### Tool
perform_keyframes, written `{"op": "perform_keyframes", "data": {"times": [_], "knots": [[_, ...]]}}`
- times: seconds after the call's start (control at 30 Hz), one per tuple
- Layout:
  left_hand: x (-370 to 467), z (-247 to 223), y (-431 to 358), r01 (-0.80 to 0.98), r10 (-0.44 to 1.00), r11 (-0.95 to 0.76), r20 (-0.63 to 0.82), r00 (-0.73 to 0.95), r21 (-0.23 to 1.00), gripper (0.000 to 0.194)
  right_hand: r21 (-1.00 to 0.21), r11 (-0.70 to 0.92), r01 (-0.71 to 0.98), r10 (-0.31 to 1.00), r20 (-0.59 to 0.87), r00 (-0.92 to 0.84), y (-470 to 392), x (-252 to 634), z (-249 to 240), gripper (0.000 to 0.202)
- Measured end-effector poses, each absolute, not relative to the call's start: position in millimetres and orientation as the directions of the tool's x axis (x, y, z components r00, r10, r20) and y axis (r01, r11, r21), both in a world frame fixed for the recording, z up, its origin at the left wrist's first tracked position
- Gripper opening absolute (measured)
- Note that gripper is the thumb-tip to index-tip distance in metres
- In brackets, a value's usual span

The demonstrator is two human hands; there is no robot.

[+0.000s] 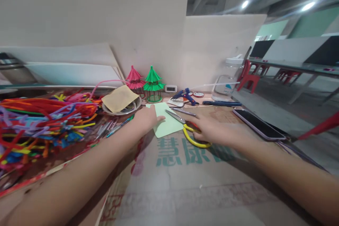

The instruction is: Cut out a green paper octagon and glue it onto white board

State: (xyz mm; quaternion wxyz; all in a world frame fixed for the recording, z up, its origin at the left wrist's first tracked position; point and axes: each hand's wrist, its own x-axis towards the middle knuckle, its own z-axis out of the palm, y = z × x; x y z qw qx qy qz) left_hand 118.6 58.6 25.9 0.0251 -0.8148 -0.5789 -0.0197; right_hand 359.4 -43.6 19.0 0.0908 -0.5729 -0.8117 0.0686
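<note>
A pale green sheet of paper (169, 127) lies over the cardboard in front of me. At its left edge is my left hand (147, 117), thumb lying on top of the sheet and the other fingers closed at its edge, partly hidden. My right hand (206, 129) is closed around the handle of the scissors (196, 143), which have yellow and orange loops. Their blades reach left over the sheet. Just above the scissors, a slim metallic pen-like tool (185, 112) lies with one end close to my right fingers.
Left are colourful pipe cleaners (45, 123), pens (119, 127) and a bowl (137, 105) under tan paper (120, 99). Behind stand pink (134, 77) and green (153, 79) pagoda models, a glue gun (185, 96) and a jug (225, 81). A phone (259, 124) lies right.
</note>
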Motion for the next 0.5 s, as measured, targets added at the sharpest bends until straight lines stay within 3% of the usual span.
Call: {"op": "perform_keyframes", "data": {"times": [0.2, 0.33, 0.5], "knots": [[120, 11, 57, 0.943, 0.932, -0.326, 0.146, 0.332, -0.065, 0.074, -0.270, 0.199, 0.942, 0.977, 0.126, -0.170, -40, 356, 1, 0.054], [116, 19, 62, 0.930, 0.921, -0.368, 0.134, 0.367, -0.018, 0.076, -0.290, 0.154, 0.945, 0.983, 0.140, -0.117, -39, 344, 3, 0.051], [110, 21, 74, 0.910, 0.906, -0.409, 0.151, 0.395, 0.069, 0.063, -0.312, 0.208, 0.927, 0.970, 0.185, -0.156, -36, 321, 6, 0.045]]}}
